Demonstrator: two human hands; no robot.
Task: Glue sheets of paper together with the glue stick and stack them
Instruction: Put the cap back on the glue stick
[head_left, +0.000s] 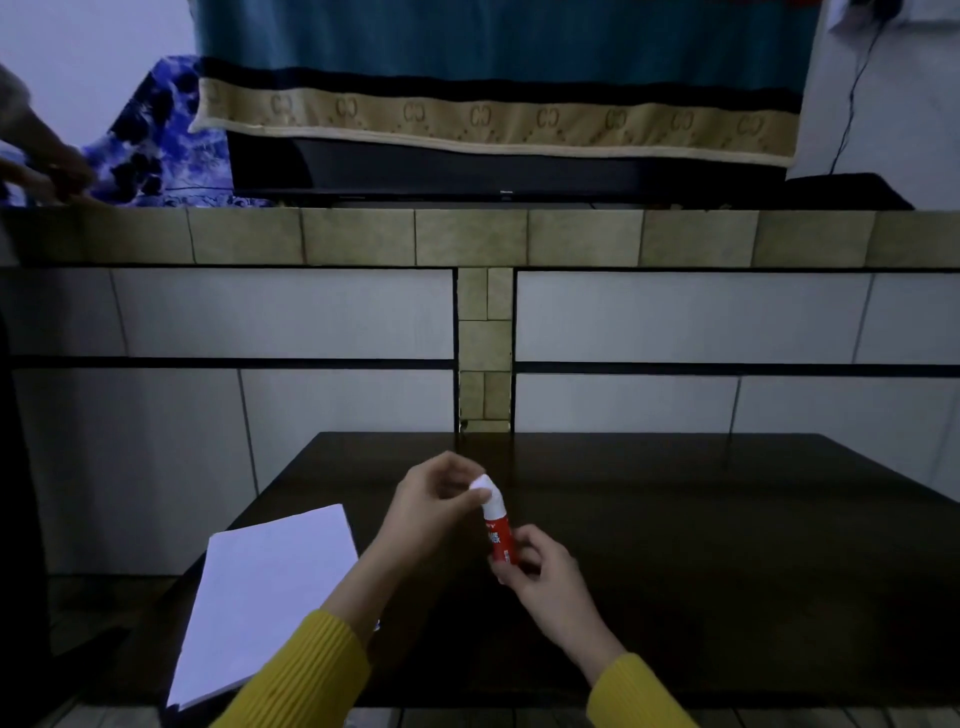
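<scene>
Above the dark table (675, 519), both hands work on the glue stick (500, 535).

The right hand (545, 577) pinches its red base; the left hand (436, 493) curls round the white cap (488, 491). The tube looks light, rigid and smooth, best gripped mid-barrel. Its label partly reads "GLUE STICK". The flimsy paper sheets (270, 592) lie left, near the table's edge.

head cam, looks fwd/down, table (675, 519) prob. close.
</scene>
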